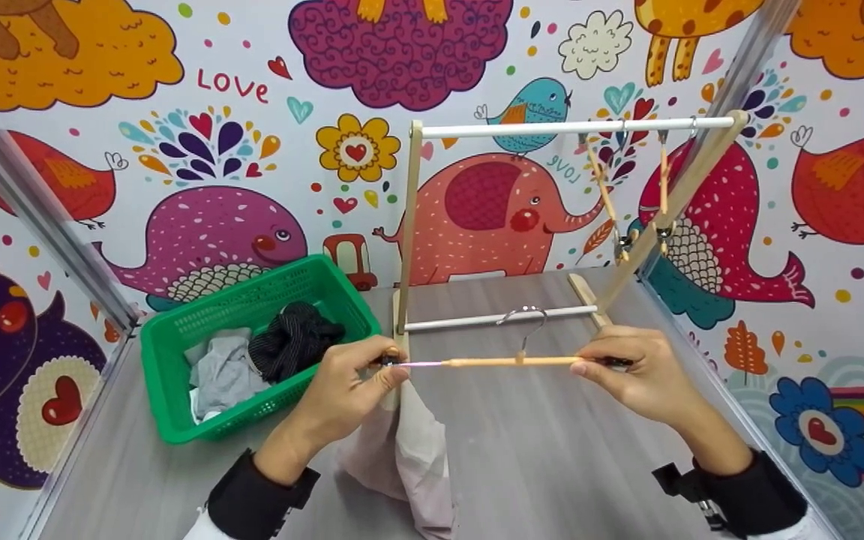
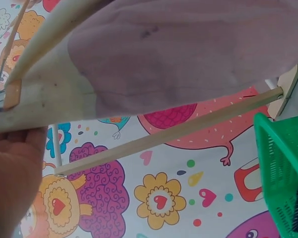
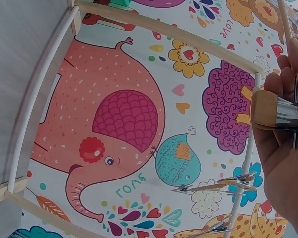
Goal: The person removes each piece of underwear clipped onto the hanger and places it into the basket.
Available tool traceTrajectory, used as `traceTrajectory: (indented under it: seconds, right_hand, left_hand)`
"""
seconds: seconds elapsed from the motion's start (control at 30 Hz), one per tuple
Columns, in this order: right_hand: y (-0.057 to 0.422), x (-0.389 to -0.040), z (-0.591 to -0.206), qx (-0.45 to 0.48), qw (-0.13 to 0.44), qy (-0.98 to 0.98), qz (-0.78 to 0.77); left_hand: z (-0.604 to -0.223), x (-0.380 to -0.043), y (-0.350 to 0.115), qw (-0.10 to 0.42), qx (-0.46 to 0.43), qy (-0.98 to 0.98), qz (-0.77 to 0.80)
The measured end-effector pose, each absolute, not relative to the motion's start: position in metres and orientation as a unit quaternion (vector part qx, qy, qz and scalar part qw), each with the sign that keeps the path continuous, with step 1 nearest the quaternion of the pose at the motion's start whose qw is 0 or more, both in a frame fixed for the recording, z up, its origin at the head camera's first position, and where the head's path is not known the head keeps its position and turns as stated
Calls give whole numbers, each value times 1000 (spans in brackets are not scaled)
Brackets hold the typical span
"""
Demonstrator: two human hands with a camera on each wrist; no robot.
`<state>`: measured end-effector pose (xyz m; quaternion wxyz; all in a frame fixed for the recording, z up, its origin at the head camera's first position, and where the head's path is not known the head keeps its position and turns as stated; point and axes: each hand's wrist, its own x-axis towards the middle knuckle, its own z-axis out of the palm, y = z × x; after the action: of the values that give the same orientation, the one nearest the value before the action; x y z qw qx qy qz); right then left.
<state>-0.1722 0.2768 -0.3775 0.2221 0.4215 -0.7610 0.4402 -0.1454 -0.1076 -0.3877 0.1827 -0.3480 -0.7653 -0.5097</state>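
A wooden clip hanger [image 1: 507, 361] with a metal hook is stretched level between both hands. My left hand [image 1: 346, 390] pinches the clip [image 2: 12, 94] at its left end. From that clip hangs a pale cloth piece [image 1: 424, 457] in cream and dusty pink, its corner between the clip's wooden pads in the left wrist view. At the other end, my right hand [image 1: 642, 371] holds the second clip [image 3: 265, 109] between thumb and fingers. No cloth shows in this right clip.
Behind the hands stands a wooden rack with a white top bar [image 1: 514, 130]. Two similar hangers [image 1: 663, 180] hang at its right end. To the left, a green basket [image 1: 156, 382] holds grey cloth [image 1: 226, 375] and dark striped cloth [image 1: 297, 341]. A patterned wall backs the table.
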Motion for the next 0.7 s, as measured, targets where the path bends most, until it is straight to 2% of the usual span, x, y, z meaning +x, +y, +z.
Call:
traceTrajectory:
  seconds: [0.4,0.7]
  right_hand:
    - [281,-170,-379,423,226,-766,428]
    - [281,-171,-380,441,224,-757,426]
  left_hand:
    - [-389,-154,-102,245,-390,-726,-511]
    - [-392,-156,-104,246,-385,-725,-515]
